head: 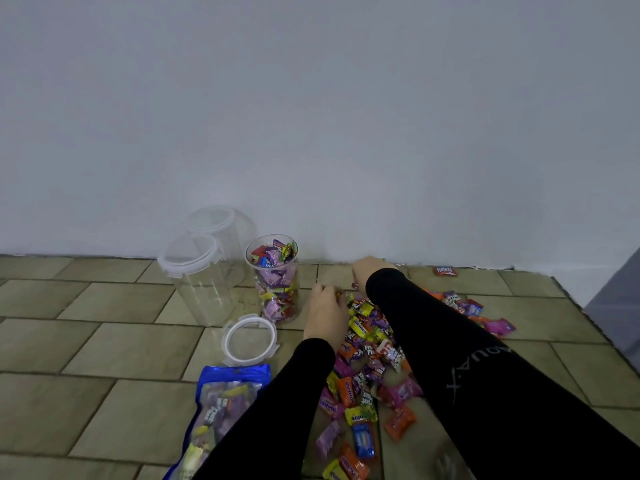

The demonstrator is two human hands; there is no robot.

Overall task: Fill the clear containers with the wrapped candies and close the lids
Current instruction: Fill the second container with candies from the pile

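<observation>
Three tall clear plastic containers stand on the tiled floor (pixel 104 341) near the white wall: one open and nearly full of wrapped candies (pixel 276 278), and two empty ones with lids on, the nearer (pixel 199 282) in front of the farther (pixel 221 233). A loose white-rimmed round lid (pixel 250 339) lies flat just in front of the filled container. The pile of colourful wrapped candies (pixel 367 362) spreads across the floor to the right, with a blue candy bag (pixel 221 403) lying beside it.

Both hands are down at the far edge of the pile. The left hand (pixel 327 315) has its fingers curled round what looks like a small yellow-wrapped candy; the right hand (pixel 369 271) reaches farther toward the wall, and I cannot tell whether it holds anything, since its fingers are hidden.

The filled container is already heaped to its rim, so adding more would probably stop the lid seating, or spill pieces. A sleeve brushing that tall, narrow container could tip it. The stray red candy (pixel 444 270) by the wall is easy to overlook.
</observation>
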